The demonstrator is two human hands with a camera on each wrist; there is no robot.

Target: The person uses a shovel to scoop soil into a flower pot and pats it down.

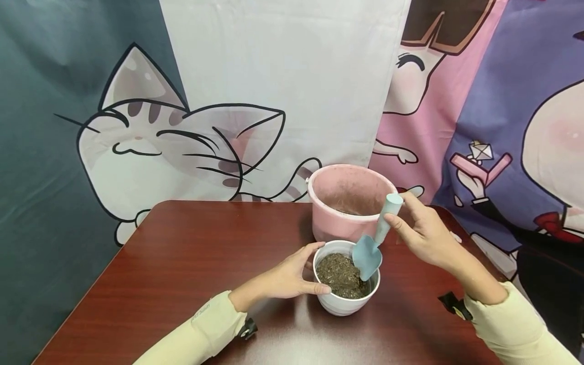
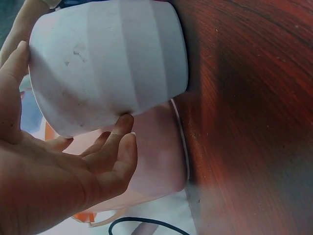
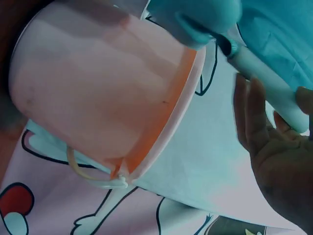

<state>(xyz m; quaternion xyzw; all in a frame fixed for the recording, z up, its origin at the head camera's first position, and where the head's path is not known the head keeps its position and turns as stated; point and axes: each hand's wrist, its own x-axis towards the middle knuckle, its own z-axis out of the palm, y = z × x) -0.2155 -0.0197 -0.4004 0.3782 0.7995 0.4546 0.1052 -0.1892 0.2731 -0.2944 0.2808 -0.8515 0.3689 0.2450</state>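
A white flower pot (image 1: 344,306) holding dark soil (image 1: 338,274) stands on the table. My left hand (image 1: 286,275) holds its left side, thumb at the near rim and fingers at the far side. In the left wrist view, the bent fingers of that hand (image 2: 73,171) touch the ribbed pot wall (image 2: 107,63). My right hand (image 1: 426,233) grips the pale blue handle of a garden trowel (image 1: 366,257). The blade points down into the pot at its right side, its tip at the soil. In the right wrist view, fingers and thumb surround the trowel handle (image 3: 269,85).
Right behind the pot stands a pink bucket (image 1: 339,228), dirty inside, with some dark material at the bottom. Both stand on a reddish-brown wooden table (image 1: 205,253). A cartoon-printed cloth (image 1: 283,61) hangs behind the table's far edge.
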